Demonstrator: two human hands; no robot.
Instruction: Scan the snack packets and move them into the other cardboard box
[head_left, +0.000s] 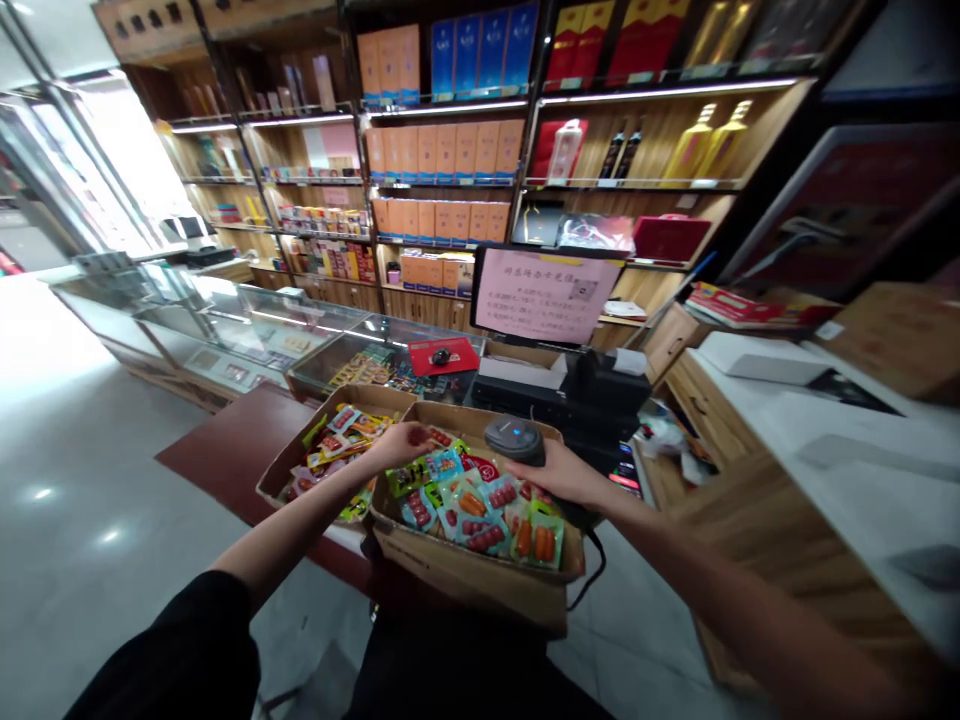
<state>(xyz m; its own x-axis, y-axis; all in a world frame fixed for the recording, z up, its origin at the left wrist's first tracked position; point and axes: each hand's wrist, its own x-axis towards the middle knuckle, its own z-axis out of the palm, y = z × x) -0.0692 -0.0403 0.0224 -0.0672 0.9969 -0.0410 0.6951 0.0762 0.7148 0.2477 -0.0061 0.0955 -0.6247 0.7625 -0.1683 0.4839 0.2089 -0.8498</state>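
My right hand [559, 470] is wrapped round a dark grey handheld barcode scanner [514, 438], held over the right-hand cardboard box [465, 585]. A small blue light shows on the scanner's top. Many snack packets [484, 535] with sausage-like pieces fill that box. Over its far left part is my left hand [403, 445], with the fingers curled in close above the packets. Whether a packet is between those fingers is hidden. To the left, a second cardboard box [274, 485] holds more colourful packets.
Behind the boxes stand a monitor [547, 295] covered by a pink notice and a black receipt printer [611, 375]. A red card [444, 357] with a small dark object lies on the glass counter [330, 345]. Shelves of boxed goods line the wall; a white-topped cabinet [802, 420] is at right.
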